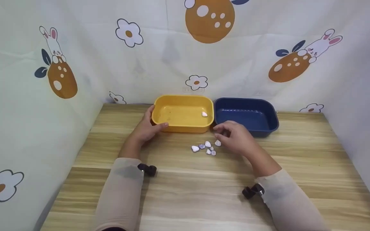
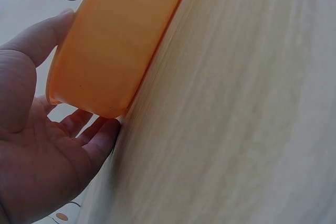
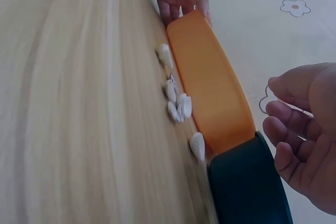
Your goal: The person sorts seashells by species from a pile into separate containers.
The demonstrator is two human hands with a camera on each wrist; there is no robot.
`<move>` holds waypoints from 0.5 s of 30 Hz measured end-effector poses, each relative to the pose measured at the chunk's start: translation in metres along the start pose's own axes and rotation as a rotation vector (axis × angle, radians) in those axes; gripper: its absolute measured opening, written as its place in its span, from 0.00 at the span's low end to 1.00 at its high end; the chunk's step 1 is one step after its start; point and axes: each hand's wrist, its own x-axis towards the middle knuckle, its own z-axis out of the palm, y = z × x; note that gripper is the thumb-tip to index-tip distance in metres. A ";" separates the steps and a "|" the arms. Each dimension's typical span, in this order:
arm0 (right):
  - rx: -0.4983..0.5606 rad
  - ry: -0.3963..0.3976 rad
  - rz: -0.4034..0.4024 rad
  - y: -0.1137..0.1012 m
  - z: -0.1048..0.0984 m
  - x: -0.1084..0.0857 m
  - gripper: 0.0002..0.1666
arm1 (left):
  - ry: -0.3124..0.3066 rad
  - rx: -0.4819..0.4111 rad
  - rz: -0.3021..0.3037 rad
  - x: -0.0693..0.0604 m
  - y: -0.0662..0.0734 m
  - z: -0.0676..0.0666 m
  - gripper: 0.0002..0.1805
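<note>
My left hand (image 1: pixel 145 127) grips the left end of a yellow plastic bin (image 1: pixel 185 129), its thumb over the front rim and its fingers round the outer side. Inside that bin, near the right end, lies one small white shell (image 1: pixel 204 114). My right hand (image 1: pixel 236 137) hovers over the front left corner of a dark blue bin (image 1: pixel 246 119), with loosely bent fingers and nothing visible between them. In front of the yellow bin several small shells (image 1: pixel 207 144), white and bluish, lie in a loose cluster. One pale shell (image 3: pixel 197 146) sits apart, nearest my right hand.
Both bins stand side by side at the back of a wood-grain table (image 1: pixel 188 189), close to a patterned cloth (image 1: pixel 159 64). The cloth also hangs along the left and right sides. A black wrist device (image 1: pixel 252 191) sits on each sleeve.
</note>
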 end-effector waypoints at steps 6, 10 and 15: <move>0.006 -0.004 0.011 0.009 -0.002 -0.007 0.12 | 0.002 -0.003 -0.006 -0.001 0.000 -0.001 0.65; -0.021 -0.081 0.046 0.014 0.000 -0.009 0.14 | 0.005 0.002 -0.015 -0.001 -0.001 -0.001 0.69; -0.052 -0.169 0.039 0.018 0.004 -0.008 0.15 | 0.010 0.010 -0.023 -0.001 0.000 -0.001 0.69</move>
